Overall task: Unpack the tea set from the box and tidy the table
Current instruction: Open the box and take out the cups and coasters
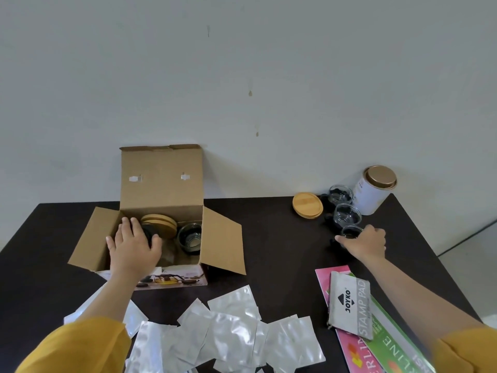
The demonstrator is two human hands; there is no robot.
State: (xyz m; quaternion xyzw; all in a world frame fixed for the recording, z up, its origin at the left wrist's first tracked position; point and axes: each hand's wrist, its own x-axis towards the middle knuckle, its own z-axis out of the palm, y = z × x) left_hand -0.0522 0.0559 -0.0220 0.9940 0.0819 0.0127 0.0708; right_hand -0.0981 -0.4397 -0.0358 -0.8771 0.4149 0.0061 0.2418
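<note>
Head view: left hand (pixel 133 242) spreads over a dark piece inside the box (pixel 161 184); right hand (pixel 363 242) grips a glass cup (pixel 351 232), lining it beside two others.

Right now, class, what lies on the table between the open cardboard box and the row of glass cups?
In the head view, only a round wooden lid lies between the cardboard box and the glass cups; otherwise bare dark table.

**Both hands at work, box open**

L hand (pixel 134 244) reaches into open cardboard box (pixel 161 181), fingers over a dark item beside wooden lids (pixel 159 222) & a glass cup (pixel 190 237). R hand (pixel 364 242) grips nearest glass cup (pixel 349 232) in a row of three, near bamboo lid (pixel 308 205) & white tin (pixel 373 189). Foil pouches (pixel 231 332) lie at front of dark table (pixel 282 238).
</note>
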